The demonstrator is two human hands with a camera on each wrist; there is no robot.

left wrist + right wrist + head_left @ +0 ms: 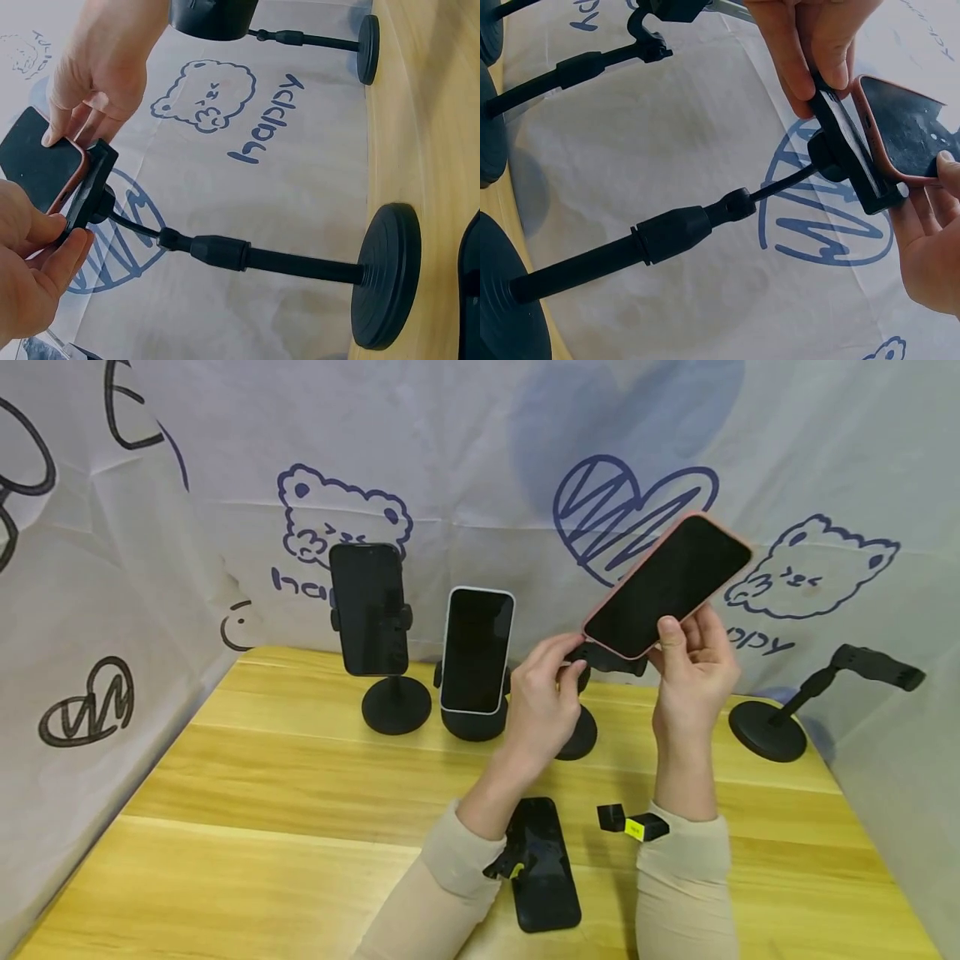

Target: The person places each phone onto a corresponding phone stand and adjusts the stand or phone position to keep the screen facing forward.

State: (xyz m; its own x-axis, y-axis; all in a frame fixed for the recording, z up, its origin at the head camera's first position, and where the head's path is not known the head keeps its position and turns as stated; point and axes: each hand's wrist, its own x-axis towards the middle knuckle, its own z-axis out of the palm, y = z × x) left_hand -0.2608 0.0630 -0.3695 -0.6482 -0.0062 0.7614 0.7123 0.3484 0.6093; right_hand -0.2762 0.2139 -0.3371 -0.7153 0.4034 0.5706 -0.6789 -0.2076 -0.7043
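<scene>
Behind all the fingers we see a creased, pale backdrop (465,460) bearing line-drawn bears and a striped heart, and below them a smooth tabletop (262,827) with streaked yellow wood grain. Beige sleeves (686,877) lead up to the hands. Nearest the left fingers we find a matte black phone stand (217,253) with a round base, tubular stem and thin neck; a similar bent-armed stand (767,730) sits right of the right fingers. The left hand (543,697) pinches one end of the bar-shaped clamp (845,142) between thumb and fingers. The right hand (693,664) grips a pink-edged smartphone (667,585), thumb in front and fingers behind; we see this tilted, round-cornered slab just in front of the clamp, above the left fingers, and cannot tell whether the two touch. Left of the left fingers, a white-edged smartphone (477,652) and, farther out, a black smartphone (369,610) are propped upright; a glossy dark smartphone (547,868) lies flat below those fingers. Smallest, we notice boxy wrist cameras (647,827) at the cuffs.
</scene>
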